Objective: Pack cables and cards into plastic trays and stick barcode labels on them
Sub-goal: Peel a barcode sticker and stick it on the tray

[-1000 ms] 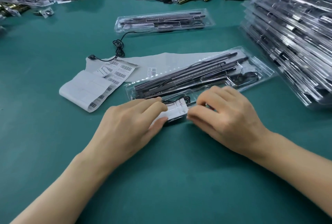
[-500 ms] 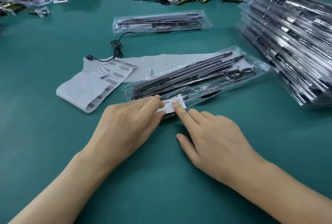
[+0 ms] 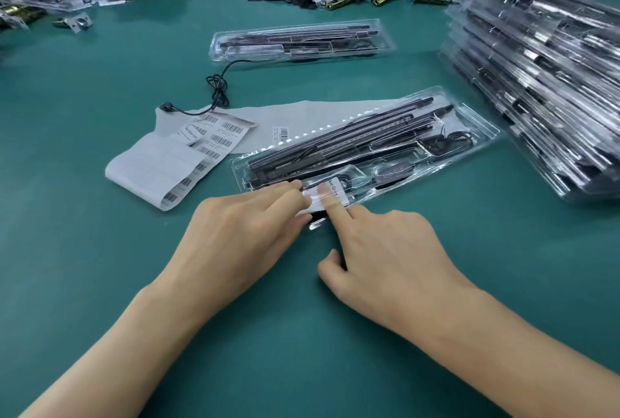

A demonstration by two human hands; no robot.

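My R hand [image 3: 385,249] has uncurled to a straight index pressing the white barcode label [image 3: 339,196] onto the near edge of the clear plastic tray [image 3: 483,125], L hand [image 3: 235,233] flat-fingered beside, nothing gripped, so label's prob. stuck.

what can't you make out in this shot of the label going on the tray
All in the head view.
Label: its print is mostly covered by the left hand and the right hand forefinger; only a few letters show.
Near tray: its near left corner lies under both hands.
Barcode sheet: digits too small to read.
Tray stack: cut off by the right edge, so no count.
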